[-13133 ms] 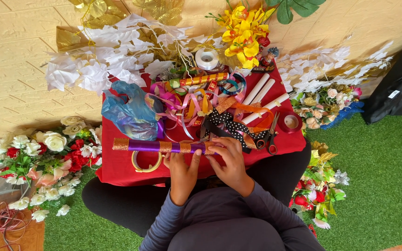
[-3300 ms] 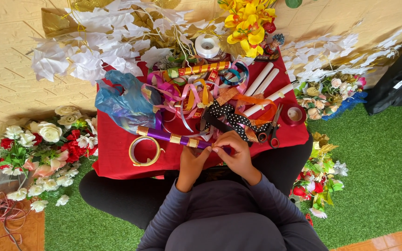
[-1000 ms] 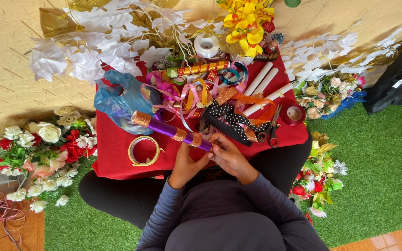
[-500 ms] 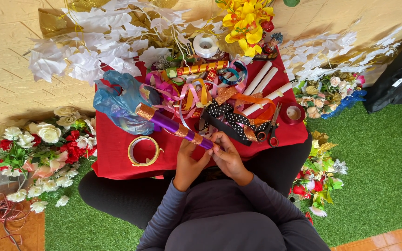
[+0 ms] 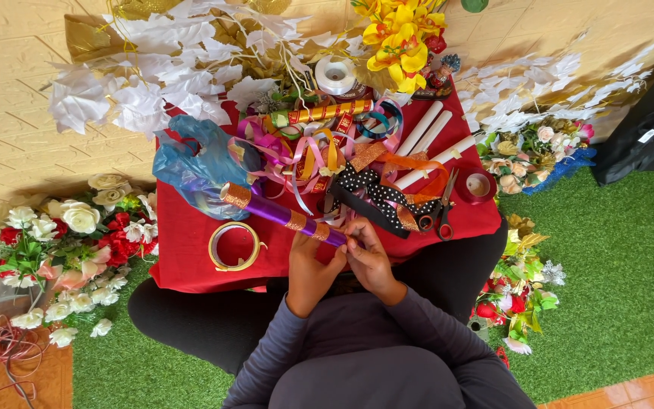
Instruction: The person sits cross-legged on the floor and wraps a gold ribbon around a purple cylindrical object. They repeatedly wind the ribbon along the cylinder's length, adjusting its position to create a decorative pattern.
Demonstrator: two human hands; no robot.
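The purple tube [image 5: 285, 217] with gold bands slants away up-left from both hands, over the red cloth [image 5: 191, 242]. The left hand [image 5: 313, 266] and right hand [image 5: 369, 257] are closed on its near end; a steady pinch there seems best. A tape ring [image 5: 234, 246] lies left; scissors [image 5: 440, 212] lie right, clear of them.

Grey long sleeves, black trousers, bare hands

Seated person's left hand [image 5: 313, 266] and right hand [image 5: 371, 254] grip the near end of a purple tube [image 5: 281, 215] with gold bands, angled over the red bench [image 5: 191, 242]; tape ring [image 5: 234, 246] and scissors [image 5: 443, 212] lie nearby.
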